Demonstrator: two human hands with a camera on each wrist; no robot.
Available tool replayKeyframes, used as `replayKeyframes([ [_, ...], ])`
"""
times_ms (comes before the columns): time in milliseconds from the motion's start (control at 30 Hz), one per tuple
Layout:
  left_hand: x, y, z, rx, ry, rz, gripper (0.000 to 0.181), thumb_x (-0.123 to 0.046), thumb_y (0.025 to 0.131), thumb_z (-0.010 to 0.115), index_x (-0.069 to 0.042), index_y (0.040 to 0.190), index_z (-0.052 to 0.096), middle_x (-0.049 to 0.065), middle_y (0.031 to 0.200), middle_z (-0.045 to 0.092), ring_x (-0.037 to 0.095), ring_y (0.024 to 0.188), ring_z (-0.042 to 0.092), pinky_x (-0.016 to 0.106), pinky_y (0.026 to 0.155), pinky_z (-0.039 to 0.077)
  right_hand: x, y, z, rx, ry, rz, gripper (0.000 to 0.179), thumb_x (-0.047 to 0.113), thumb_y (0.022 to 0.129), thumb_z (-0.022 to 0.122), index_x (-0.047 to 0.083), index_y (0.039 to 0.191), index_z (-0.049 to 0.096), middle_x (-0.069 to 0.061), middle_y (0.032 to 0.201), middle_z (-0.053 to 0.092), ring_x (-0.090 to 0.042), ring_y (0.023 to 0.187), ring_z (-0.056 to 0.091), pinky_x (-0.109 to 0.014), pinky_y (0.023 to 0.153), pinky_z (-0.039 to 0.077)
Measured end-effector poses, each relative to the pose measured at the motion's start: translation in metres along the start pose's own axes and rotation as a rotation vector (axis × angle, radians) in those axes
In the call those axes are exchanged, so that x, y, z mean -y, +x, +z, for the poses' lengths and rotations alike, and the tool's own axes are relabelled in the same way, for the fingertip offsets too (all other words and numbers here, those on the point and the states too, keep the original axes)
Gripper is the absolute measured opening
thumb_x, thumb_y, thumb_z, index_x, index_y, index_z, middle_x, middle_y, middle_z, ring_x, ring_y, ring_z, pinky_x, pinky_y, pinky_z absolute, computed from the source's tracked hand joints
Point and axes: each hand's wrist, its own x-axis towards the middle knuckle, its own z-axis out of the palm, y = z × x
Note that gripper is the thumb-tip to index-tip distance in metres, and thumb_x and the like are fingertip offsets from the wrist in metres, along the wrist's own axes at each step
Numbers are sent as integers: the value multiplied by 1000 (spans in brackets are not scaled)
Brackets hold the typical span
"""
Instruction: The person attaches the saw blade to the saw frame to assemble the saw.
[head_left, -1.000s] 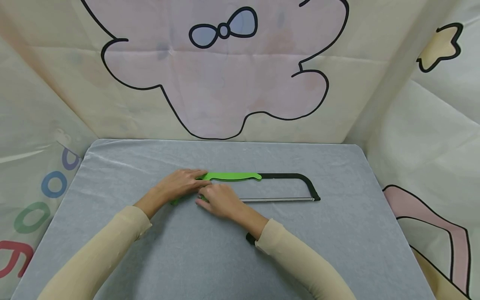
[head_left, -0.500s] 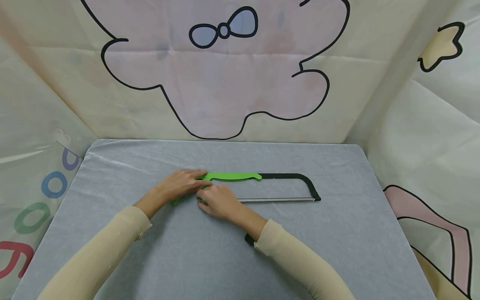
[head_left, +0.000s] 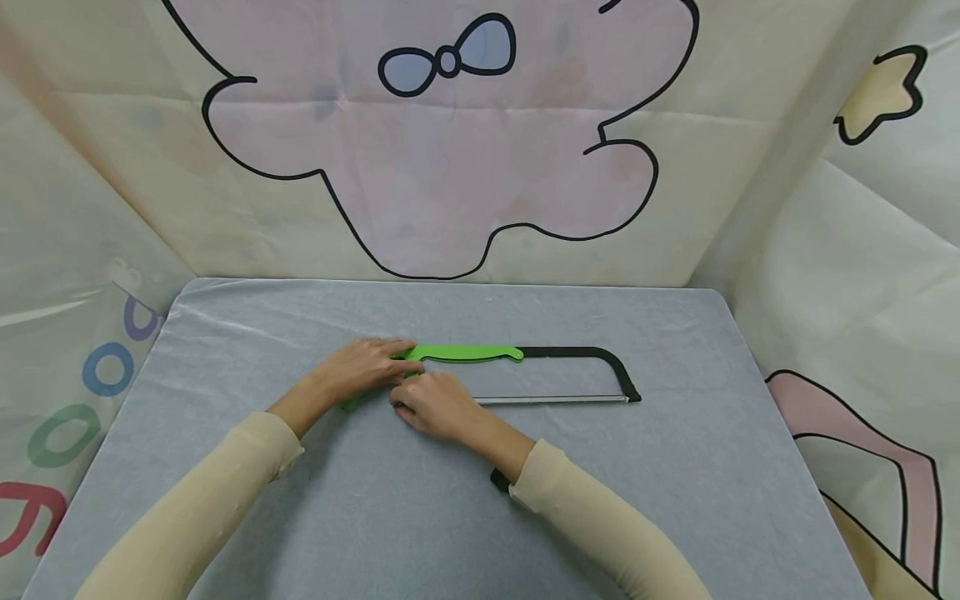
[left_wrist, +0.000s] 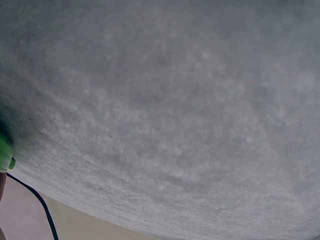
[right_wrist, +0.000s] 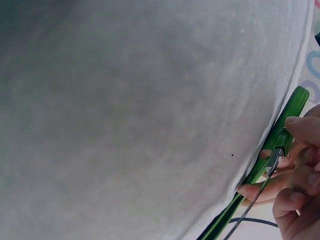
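A hacksaw point(head_left: 468, 353) lies flat on the grey cloth, its frame green and black. Its thin silver blade point(head_left: 558, 400) faces the person. At the handle end, my left hand point(head_left: 363, 367) holds the saw, hiding much of the green handle point(right_wrist: 294, 107). My right hand point(head_left: 435, 402) is just beside it, fingers curled at the handle end of the blade. In the right wrist view, a thumb point(right_wrist: 302, 129) presses on a small green adjusting nut point(right_wrist: 283, 139) next to a metal blade fitting point(right_wrist: 273, 162). The left wrist view catches only a green handle tip point(left_wrist: 5, 152).
A black object point(head_left: 500, 479) shows partly from under the right wrist. Grey cloth point(head_left: 675, 467) covers the table, and printed fabric walls point(head_left: 735, 125) rise behind it and at both sides.
The right hand's fingers shift and curl a little at the blade's handle end, covering the green part that showed earlier. Left hand and saw stay in place.
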Motion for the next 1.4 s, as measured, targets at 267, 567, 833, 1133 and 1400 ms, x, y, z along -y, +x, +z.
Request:
replayKeyframes([
  [267,0,1,-5,51,-22,-35,32,-23,95,69,-27,126,68,13,134,61,31,113,65,44,84,56,-2,0,-3,27,9,63,20,35,96,67,17,101,75,6,89,71,-5,68,61,-21,60,48],
  [567,1,1,-6,57,-17,-33,34,-26,93,71,-27,127,68,13,135,61,30,113,65,43,83,57,-3,4,-3,65,-39,118,19,36,97,65,19,93,75,8,76,67,-7,57,57,-26,51,46],
  [833,1,1,-5,54,0,-31,32,-26,94,69,-27,126,67,13,135,61,30,113,65,43,83,56,-3,4,-3,65,-33,114,14,31,93,71,18,89,70,9,70,61,-7,54,51,-26,48,42],
  [1133,-1,1,-4,36,-15,-31,30,-26,95,68,-28,125,68,13,133,62,30,113,65,43,82,57,-1,2,-1,15,-44,33,8,23,92,72,19,86,69,8,75,65,-8,61,57,-26,52,45],
  [1400,0,1,-2,14,-7,-15,30,-32,92,69,-28,122,68,13,131,63,30,111,66,43,79,58,-1,1,-1,11,-19,-9,9,23,95,68,21,87,73,9,79,68,-4,63,59,-21,54,45],
])
